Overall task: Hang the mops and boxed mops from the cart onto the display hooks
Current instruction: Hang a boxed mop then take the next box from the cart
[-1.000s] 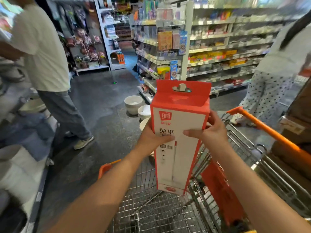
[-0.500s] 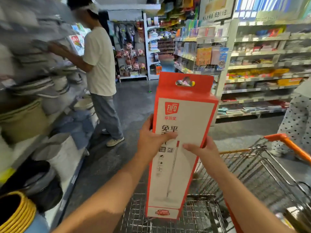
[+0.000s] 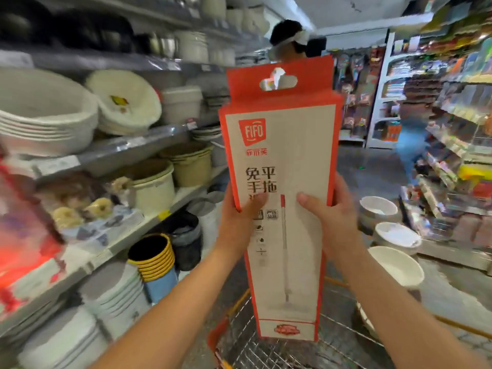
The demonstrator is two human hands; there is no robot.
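Observation:
A tall red and white boxed mop [image 3: 282,145] stands upright in front of me, its hang tab with a cut-out hole at the top. My left hand [image 3: 239,217] grips its left edge with the thumb across the front. My right hand [image 3: 332,217] grips the right edge the same way. The orange wire cart [image 3: 234,339] lies below the box, close to me. No display hooks show in this view.
Shelves on the left [image 3: 106,153] hold stacked white basins and beige buckets. Yellow-rimmed black tubs [image 3: 153,251] stand on the floor. White basins [image 3: 394,265] sit on the floor at right. A person [image 3: 290,35] stands behind the box. Goods racks [image 3: 458,134] line the right.
My view has swung left from the aisle toward the basin shelves. The boxed mop has risen higher in both hands, away from the cart.

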